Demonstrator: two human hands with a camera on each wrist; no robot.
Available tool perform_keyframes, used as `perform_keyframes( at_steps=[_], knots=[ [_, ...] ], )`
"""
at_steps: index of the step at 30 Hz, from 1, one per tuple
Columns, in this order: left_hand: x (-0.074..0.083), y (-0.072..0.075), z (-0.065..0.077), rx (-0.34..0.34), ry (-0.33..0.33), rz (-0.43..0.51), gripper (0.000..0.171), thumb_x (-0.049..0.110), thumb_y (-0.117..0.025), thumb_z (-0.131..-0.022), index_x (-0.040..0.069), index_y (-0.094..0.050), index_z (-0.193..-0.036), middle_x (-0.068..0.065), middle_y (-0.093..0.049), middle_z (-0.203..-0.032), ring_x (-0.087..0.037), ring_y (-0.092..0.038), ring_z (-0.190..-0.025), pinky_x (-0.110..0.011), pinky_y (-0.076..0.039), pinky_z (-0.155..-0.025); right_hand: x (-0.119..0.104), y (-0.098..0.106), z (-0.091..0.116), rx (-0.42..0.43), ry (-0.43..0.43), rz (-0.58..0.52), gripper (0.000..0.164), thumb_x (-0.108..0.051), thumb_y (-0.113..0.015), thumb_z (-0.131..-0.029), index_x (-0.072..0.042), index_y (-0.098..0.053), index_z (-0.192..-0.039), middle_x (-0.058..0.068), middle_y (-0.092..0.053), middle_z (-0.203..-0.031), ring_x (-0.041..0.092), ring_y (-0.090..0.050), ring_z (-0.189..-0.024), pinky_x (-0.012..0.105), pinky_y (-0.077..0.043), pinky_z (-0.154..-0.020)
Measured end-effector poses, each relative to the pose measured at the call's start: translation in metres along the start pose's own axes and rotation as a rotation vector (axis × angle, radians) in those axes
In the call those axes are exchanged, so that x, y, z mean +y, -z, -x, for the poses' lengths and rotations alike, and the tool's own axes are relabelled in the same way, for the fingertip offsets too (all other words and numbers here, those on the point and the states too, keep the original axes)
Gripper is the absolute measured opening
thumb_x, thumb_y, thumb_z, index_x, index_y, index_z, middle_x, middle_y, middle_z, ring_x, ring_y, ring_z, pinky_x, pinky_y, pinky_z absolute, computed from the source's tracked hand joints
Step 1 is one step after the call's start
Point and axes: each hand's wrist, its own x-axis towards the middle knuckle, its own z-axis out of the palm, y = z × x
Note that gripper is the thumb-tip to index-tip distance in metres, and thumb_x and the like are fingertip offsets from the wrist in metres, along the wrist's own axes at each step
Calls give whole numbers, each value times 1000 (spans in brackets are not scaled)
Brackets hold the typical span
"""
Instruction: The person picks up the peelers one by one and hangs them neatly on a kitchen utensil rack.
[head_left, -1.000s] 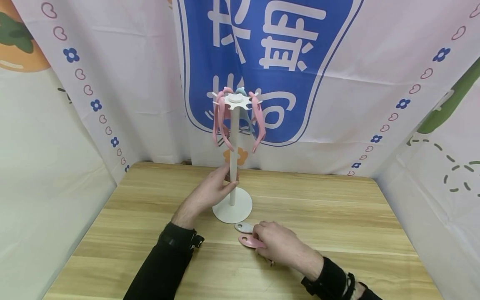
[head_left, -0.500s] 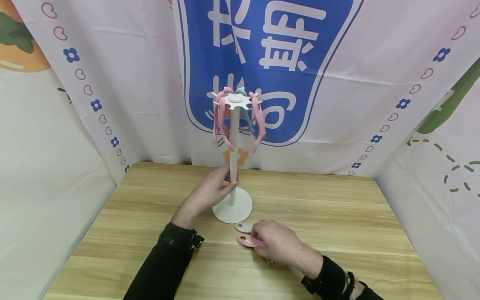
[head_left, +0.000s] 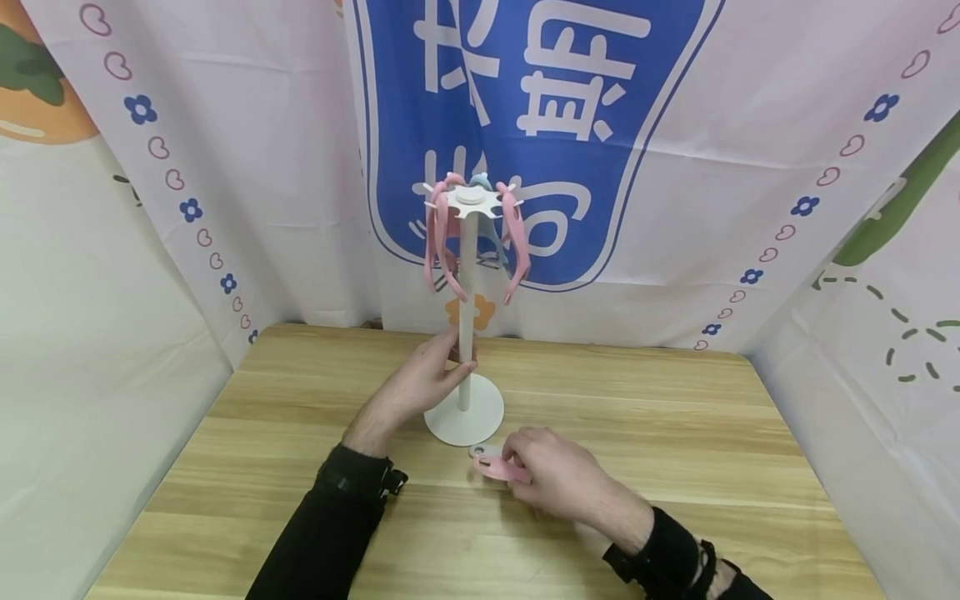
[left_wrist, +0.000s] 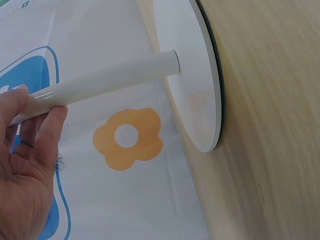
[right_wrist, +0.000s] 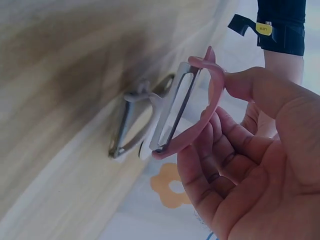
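My left hand grips the pole of a white stand, low down above its round base. Thumb and fingers curl about the pole in the left wrist view. My right hand pinches a pink Y-shaped peeler by its curved frame, near its metal blade. Its handle points left, towards the stand, slightly above the table. Behind it a grey peeler lies on the table, partly hidden by the pink one and my right hand in the head view.
From the stand's top rack hang several pink utensils and a light blue one. The wooden table ends at the back against a printed cloth; more cloth walls stand at both sides.
My right hand has lifted the pink peeler a little off the table and moved it slightly towards the back, so it now covers more of the grey peeler. The left hand stays on the pole.
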Motion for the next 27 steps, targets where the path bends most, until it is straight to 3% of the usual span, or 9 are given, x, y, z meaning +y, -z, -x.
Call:
perform_keyframes(
  at_steps=[14,27],
  knots=[
    [0,-1,0,6,0,-7,16,22,-66,-102,22,-56,-115,6,-62,-108,-12,-65,-105,-30,-58,-88,-3,21,-1,83,14,26,28,-21,-80,-82,-17,-71,-108,-13,-59,-91,7,-54,-78,21,-49,-61],
    [-3,-2,-1,13,-19,-14,17,24,-66,-102,23,-55,-115,7,-62,-108,-11,-65,-105,-31,-59,-87,-6,52,0,226,31,-22,28,-20,-80,-84,-19,-70,-109,-15,-60,-95,1,-57,-82,16,-54,-70]
  ],
)
